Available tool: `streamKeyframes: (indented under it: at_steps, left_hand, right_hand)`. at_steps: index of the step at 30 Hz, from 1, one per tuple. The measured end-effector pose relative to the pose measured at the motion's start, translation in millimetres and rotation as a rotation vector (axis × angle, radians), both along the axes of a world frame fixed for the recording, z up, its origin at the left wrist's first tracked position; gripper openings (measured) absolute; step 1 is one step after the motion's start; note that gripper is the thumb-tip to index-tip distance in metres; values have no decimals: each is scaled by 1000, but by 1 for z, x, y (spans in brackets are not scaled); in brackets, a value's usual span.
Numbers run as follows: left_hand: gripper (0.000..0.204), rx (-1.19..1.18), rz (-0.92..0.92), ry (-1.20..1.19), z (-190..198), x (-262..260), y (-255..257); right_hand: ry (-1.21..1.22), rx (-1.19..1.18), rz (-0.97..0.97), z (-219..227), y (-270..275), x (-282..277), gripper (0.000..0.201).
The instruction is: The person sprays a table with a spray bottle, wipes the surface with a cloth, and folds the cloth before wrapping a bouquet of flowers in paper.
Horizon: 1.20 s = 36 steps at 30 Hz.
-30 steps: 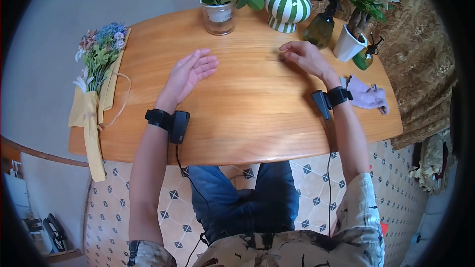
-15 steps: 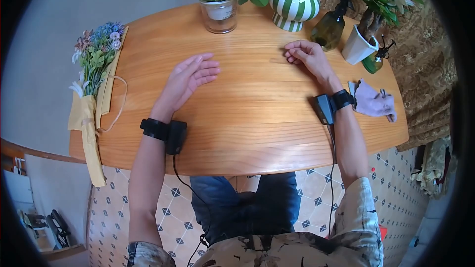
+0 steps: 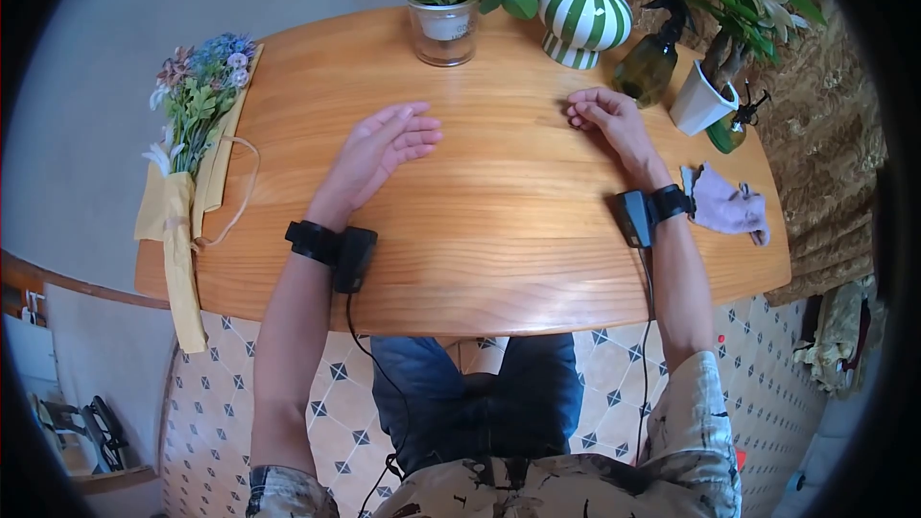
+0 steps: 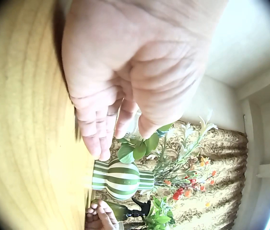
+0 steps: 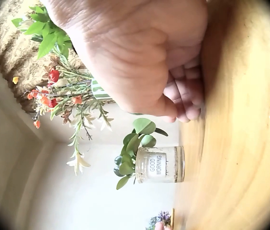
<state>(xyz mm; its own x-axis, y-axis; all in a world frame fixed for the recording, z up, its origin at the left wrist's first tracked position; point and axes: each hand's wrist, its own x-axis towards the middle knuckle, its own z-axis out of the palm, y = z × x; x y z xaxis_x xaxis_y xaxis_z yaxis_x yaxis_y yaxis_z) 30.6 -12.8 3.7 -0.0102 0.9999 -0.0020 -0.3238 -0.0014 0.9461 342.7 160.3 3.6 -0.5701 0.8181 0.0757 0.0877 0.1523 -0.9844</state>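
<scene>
My left hand (image 3: 384, 149) rests edge-down on the wooden table (image 3: 480, 230), palm turned inward and fingers fairly straight. Its palm fills the top of the left wrist view, holding nothing. My right hand (image 3: 614, 129) lies on the table at the right, its fingers loosely curled with nothing between them. Just beyond it stands a dark spray bottle (image 3: 648, 67). Past both hands, toward the far edge, are a leafy plant in a clear glass pot (image 5: 159, 164) and a green-and-white striped vase (image 3: 585, 14) with flowers.
A bouquet (image 3: 197, 101) in yellow wrapping lies along the left edge, its ribbon (image 3: 254, 177) trailing on the wood. Over at the right stand a white pot (image 3: 702, 101) with a plant and a small green mister (image 3: 726, 134). A crumpled lilac cloth (image 3: 729, 201) lies near my right wrist.
The fingers of my right hand have curled inward from a more extended pose. My left hand has kept nearly the same pose. The head view has shifted slightly.
</scene>
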Motion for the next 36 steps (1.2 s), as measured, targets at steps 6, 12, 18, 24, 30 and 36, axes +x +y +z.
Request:
streamKeyframes:
  at_steps: [6,12,18,24,30,36]
  left_hand:
    - [38,-5,12,-18,-1,0,0]
    - [39,-4,7,-47,-3,1,2]
    - [40,2,-14,2,-1,3,3]
    - [40,-6,-17,-10,-5,1,2]
    - [39,-2,-12,-17,-4,0,0]
    - [38,5,-12,-13,-2,2,1]
  right_hand:
    - [-275,160,117,38,-54,18,18]
    - [-600,-78,875,72,-192,78,17]
    - [-1189,209,663,-67,-325,131,53]
    - [-1234,72,327,-103,-373,120,65]
    - [-1134,-7,43,-118,-368,129,61]
    - [-1001,-131,121,-125,-361,147,70]
